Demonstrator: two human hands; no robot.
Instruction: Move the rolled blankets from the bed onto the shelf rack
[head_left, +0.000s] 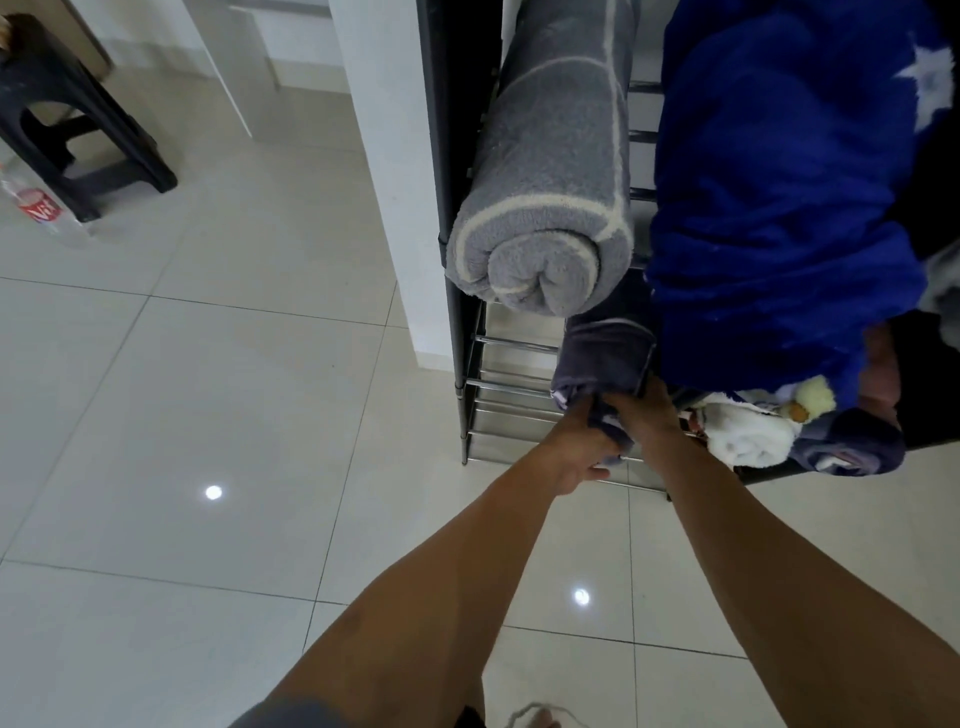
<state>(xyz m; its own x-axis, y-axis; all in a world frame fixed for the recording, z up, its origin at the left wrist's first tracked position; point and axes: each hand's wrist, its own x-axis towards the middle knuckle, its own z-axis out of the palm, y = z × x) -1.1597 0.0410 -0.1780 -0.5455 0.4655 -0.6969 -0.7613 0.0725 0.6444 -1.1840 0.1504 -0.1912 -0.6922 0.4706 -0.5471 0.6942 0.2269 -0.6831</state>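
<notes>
Both the left hand and the right hand are closed on the near end of a dark grey blanket lying on a lower tier of the shelf rack, beneath a grey blanket, left of a blue blanket and a white towel, with a black stool and a bottle well apart at far left.

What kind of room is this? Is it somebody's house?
Probably a room in a home. There are glossy white floor tiles, a black metal shelf rack stacked with a rolled grey fleece blanket and a blue fleece blanket, and a black plastic stool.
</notes>
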